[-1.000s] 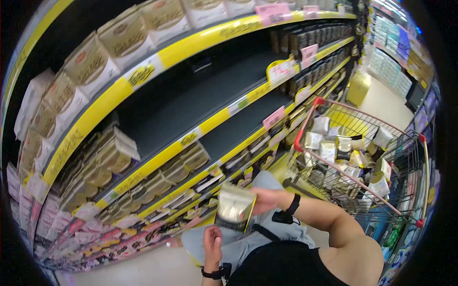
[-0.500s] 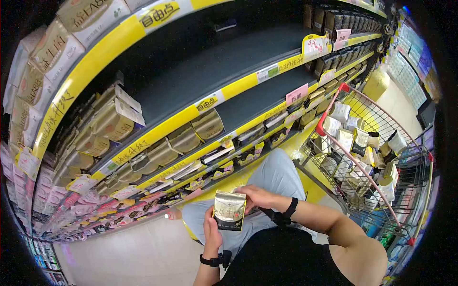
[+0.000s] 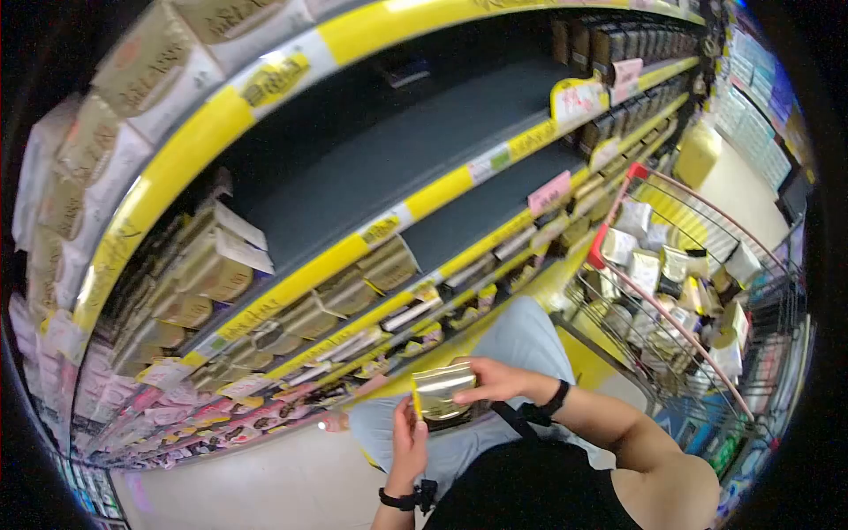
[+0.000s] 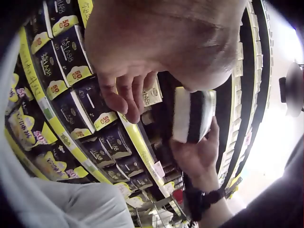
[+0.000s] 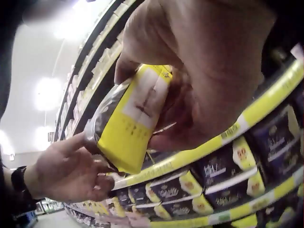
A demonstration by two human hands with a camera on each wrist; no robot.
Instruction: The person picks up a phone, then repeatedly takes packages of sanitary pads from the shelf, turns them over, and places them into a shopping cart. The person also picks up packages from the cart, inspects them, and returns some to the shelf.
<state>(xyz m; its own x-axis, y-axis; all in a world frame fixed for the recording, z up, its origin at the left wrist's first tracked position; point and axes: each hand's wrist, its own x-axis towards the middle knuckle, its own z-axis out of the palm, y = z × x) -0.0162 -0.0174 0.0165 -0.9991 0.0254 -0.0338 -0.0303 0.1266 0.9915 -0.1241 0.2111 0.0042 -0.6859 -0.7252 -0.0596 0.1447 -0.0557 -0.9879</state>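
Observation:
A shiny gold pack of sanitary pads (image 3: 442,391) is in front of the person's lap, tilted, its yellow side panel (image 5: 130,126) facing the right wrist camera. The right hand (image 3: 496,380) grips it by one end, thumb across its gold face. At the opposite lower edge is the left hand (image 3: 408,442). In the right wrist view the left hand's thumb (image 5: 78,142) reaches the pack's corner, with the fingers spread loosely below. The left wrist view shows the left fingers (image 4: 126,97) extended beside the pack, not wrapped around it.
Shelves with yellow price rails (image 3: 380,228) curve along the left and front, holding rows of gold packs (image 3: 159,62) and dark packs (image 4: 71,57). A wire shopping cart (image 3: 707,353) with several packs stands at the right. A bent knee in light jeans (image 3: 526,340) is below the shelves.
The left hand, apart from the pack a second ago, has come to its lower edge. Since half a second ago, the pack has tipped, and the right thumb has come over its face.

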